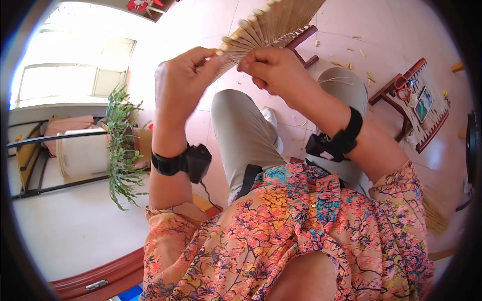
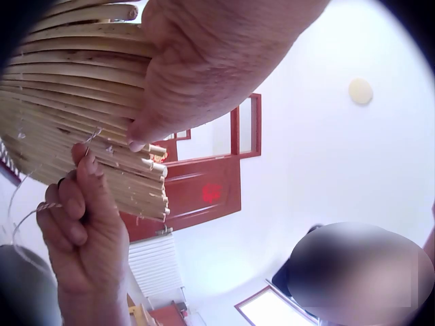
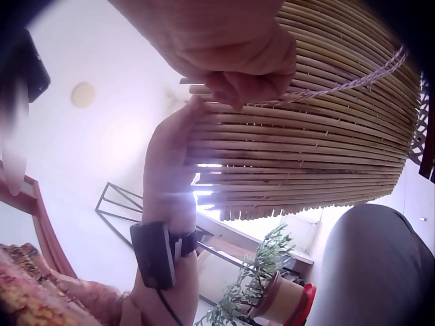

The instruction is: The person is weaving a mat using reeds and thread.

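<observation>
A mat of thin straw-coloured stalks [image 1: 283, 22], stitched together with thread, is held up in front of the person's knees. Gripping its near edge is the left hand [image 1: 182, 80], thumb on one face, by the cut stalk ends. The right hand [image 1: 281, 70] is close beside it, fingers curled. In the left wrist view the right hand [image 2: 85, 224] pinches a thin string [image 2: 95, 134] at the mat's face, and a strand loops down past its fingers. A twisted pinkish string [image 3: 353, 84] runs across the mat from under the right hand in the right wrist view.
A low stool with a corded seat [image 1: 436, 108] stands at right, carrying red-handled scissors [image 1: 401, 88] and a small flat item [image 1: 424, 104]. Stalk scraps [image 1: 370, 77] litter the tiled floor. At left are a leafy plant [image 1: 123, 150] and a black-framed rack [image 1: 60, 138].
</observation>
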`<action>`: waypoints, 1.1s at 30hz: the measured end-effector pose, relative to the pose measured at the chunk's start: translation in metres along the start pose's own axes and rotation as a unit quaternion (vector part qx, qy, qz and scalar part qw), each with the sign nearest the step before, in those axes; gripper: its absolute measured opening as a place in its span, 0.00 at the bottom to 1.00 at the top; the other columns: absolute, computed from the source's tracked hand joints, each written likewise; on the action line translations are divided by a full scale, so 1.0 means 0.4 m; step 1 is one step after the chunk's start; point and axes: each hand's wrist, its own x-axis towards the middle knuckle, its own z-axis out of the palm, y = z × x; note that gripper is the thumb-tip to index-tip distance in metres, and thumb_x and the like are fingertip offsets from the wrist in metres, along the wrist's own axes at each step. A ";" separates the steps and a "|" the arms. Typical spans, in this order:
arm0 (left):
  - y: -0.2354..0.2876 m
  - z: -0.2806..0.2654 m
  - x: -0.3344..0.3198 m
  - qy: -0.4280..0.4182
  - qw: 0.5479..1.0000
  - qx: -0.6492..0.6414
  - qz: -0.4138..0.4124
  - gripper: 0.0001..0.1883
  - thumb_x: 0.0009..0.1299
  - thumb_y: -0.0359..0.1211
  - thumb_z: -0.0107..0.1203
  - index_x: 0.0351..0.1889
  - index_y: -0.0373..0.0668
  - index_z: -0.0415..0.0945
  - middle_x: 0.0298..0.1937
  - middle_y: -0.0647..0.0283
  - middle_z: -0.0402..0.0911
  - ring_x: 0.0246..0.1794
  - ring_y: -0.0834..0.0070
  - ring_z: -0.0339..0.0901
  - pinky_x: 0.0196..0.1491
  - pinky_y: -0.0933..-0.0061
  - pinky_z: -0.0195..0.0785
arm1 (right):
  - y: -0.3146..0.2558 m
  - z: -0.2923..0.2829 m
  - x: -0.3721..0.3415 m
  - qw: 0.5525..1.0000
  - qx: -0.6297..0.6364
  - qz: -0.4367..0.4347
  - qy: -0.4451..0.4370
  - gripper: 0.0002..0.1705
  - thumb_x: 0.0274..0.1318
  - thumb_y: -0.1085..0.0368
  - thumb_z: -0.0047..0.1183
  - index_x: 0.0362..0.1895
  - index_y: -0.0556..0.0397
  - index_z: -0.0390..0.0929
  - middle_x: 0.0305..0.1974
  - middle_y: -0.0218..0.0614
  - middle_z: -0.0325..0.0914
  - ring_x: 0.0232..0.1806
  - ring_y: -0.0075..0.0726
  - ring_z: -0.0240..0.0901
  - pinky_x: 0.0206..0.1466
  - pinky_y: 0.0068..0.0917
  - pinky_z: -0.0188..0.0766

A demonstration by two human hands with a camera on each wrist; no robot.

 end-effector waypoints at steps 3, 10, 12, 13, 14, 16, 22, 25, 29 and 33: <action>0.041 0.070 -0.091 0.070 0.987 0.087 0.118 0.13 0.58 0.41 0.60 0.32 0.40 0.80 0.24 0.59 0.79 0.23 0.68 0.76 0.28 0.71 0.68 | 0.047 -0.013 -0.075 0.999 0.034 0.038 -0.014 0.09 0.54 0.63 0.51 0.30 0.55 0.77 0.15 0.26 0.67 0.15 0.18 0.58 0.18 0.18 0.53; 0.040 0.154 -0.214 0.078 0.978 0.129 0.146 0.19 0.52 0.38 0.65 0.39 0.41 0.77 0.31 0.60 0.79 0.31 0.64 0.77 0.34 0.69 0.71 | 0.141 -0.032 -0.186 0.983 0.077 0.163 -0.019 0.09 0.59 0.62 0.49 0.32 0.53 0.76 0.17 0.23 0.66 0.16 0.13 0.54 0.18 0.13 0.50; 0.033 0.155 -0.224 0.066 0.982 0.121 0.127 0.22 0.49 0.38 0.66 0.41 0.41 0.76 0.35 0.60 0.78 0.34 0.63 0.77 0.37 0.67 0.71 | 0.169 -0.044 -0.195 0.983 0.049 0.172 -0.034 0.08 0.59 0.62 0.49 0.31 0.52 0.75 0.17 0.23 0.67 0.16 0.12 0.54 0.18 0.12 0.50; 0.026 0.156 -0.232 0.069 0.984 0.107 0.128 0.22 0.48 0.37 0.67 0.40 0.41 0.76 0.35 0.59 0.78 0.34 0.62 0.76 0.38 0.66 0.71 | 0.179 -0.046 -0.194 0.981 0.056 0.185 -0.033 0.08 0.59 0.62 0.48 0.30 0.51 0.75 0.18 0.23 0.67 0.16 0.12 0.55 0.18 0.12 0.51; 0.017 0.154 -0.235 0.065 0.984 0.093 0.138 0.22 0.46 0.37 0.67 0.39 0.41 0.76 0.36 0.59 0.78 0.35 0.62 0.76 0.38 0.66 0.71 | 0.186 -0.043 -0.194 0.978 0.067 0.196 -0.023 0.09 0.60 0.62 0.48 0.29 0.51 0.75 0.18 0.23 0.68 0.16 0.13 0.55 0.18 0.12 0.51; 0.012 0.157 -0.240 0.061 0.985 0.088 0.134 0.21 0.46 0.36 0.67 0.38 0.42 0.76 0.36 0.59 0.77 0.36 0.62 0.76 0.39 0.66 0.70 | 0.191 -0.030 -0.198 0.976 0.079 0.204 -0.008 0.07 0.59 0.64 0.49 0.28 0.51 0.74 0.18 0.24 0.68 0.16 0.14 0.55 0.17 0.13 0.49; -0.005 0.177 -0.253 0.076 0.987 0.077 0.121 0.19 0.44 0.33 0.67 0.35 0.42 0.77 0.36 0.59 0.77 0.37 0.62 0.74 0.38 0.66 0.70 | 0.205 -0.017 -0.191 0.967 0.109 0.231 0.006 0.04 0.58 0.68 0.48 0.30 0.50 0.73 0.19 0.26 0.67 0.16 0.16 0.53 0.17 0.15 0.46; -0.013 0.186 -0.256 0.098 0.986 0.073 0.117 0.18 0.44 0.32 0.66 0.34 0.42 0.77 0.36 0.60 0.77 0.36 0.63 0.74 0.38 0.67 0.70 | 0.206 -0.017 -0.185 0.967 0.110 0.229 -0.013 0.03 0.58 0.70 0.47 0.31 0.50 0.72 0.19 0.27 0.66 0.16 0.16 0.52 0.17 0.15 0.45; -0.018 0.190 -0.255 0.110 0.982 0.075 0.135 0.17 0.45 0.32 0.65 0.35 0.41 0.78 0.36 0.61 0.77 0.35 0.64 0.74 0.37 0.68 0.70 | 0.223 -0.022 -0.183 0.969 0.147 0.199 -0.025 0.04 0.58 0.72 0.46 0.32 0.50 0.72 0.20 0.28 0.67 0.17 0.16 0.54 0.17 0.15 0.45; -0.025 0.196 -0.255 0.110 0.982 0.075 0.135 0.17 0.45 0.33 0.64 0.35 0.40 0.77 0.35 0.60 0.77 0.35 0.64 0.74 0.37 0.67 0.70 | 0.226 -0.009 -0.185 0.966 0.134 0.219 0.027 0.04 0.58 0.73 0.46 0.33 0.50 0.73 0.20 0.28 0.67 0.17 0.17 0.55 0.17 0.15 0.46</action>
